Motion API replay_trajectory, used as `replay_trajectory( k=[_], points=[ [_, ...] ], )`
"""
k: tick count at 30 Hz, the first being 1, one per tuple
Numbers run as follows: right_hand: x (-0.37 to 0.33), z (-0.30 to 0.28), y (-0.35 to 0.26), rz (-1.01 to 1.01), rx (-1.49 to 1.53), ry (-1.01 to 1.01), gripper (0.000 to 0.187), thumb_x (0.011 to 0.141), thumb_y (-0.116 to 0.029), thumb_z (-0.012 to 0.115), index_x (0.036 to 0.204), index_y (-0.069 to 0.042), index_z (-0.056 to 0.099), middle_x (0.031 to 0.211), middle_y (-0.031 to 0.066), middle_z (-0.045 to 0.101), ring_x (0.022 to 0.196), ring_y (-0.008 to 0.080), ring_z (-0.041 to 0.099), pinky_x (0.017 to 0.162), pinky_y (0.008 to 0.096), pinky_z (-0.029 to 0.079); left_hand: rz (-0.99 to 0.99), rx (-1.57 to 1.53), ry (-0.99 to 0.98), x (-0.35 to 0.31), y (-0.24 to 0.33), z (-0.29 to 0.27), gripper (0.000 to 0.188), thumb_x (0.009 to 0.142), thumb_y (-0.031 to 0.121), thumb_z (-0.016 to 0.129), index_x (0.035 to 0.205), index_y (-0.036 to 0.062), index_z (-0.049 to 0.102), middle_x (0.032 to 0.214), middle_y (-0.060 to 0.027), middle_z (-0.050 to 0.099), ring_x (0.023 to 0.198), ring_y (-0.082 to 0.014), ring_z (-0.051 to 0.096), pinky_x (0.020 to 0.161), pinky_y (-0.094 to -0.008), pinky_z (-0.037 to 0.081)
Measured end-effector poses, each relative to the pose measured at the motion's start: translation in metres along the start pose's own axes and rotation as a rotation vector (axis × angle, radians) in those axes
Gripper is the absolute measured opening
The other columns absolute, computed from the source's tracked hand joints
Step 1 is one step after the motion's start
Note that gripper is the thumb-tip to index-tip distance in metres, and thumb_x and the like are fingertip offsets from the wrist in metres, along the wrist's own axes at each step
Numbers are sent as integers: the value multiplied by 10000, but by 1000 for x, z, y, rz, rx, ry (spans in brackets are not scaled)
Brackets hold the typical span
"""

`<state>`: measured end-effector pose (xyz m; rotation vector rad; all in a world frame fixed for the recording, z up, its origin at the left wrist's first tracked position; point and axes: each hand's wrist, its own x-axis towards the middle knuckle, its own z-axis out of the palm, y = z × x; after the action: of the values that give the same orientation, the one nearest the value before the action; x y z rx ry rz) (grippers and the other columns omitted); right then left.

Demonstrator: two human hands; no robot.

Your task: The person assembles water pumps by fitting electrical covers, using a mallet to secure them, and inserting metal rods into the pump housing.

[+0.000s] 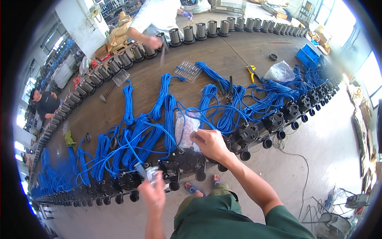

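Observation:
My left hand is closed around a shiny silver tool, blurred by motion, above the row of black pump housings at the table's near edge. The tool's exact kind does not show. With thumb and fingers pinched together, my right hand is beside a clear plastic bag of small pale pieces. Whatever lies between those fingertips is too small to name. Bundles of blue cable rise from the housings and lie across the table behind them.
Metal cylinders line the table's far edge, where a person in white works. On the tabletop lie yellow-handled pliers, dark-handled pliers, a hammer, clear plastic trays and another bag. A blue bin stands right.

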<state>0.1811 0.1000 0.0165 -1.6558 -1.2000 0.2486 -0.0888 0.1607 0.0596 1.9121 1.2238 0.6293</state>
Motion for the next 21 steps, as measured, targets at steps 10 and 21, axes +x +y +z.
replay_trajectory(
  k=[10,21],
  points=[
    [0,1,-9,-246,-142,-360,75,856,-62,736,920,-27,719,821,164,723,752,359,712,657,422,567,134,255,301,43,-30,-63,259,1034,231,629,1045,-10,723,639,-96,596,560,-155,496,549,-352,418],
    [-4,12,-4,-49,-164,-283,256,840,-102,756,1078,-24,703,919,176,750,851,367,732,759,446,582,-319,-923,144,3,-39,-60,173,1057,175,605,1078,9,650,646,17,490,496,-43,378,456,-217,302]
  ],
)
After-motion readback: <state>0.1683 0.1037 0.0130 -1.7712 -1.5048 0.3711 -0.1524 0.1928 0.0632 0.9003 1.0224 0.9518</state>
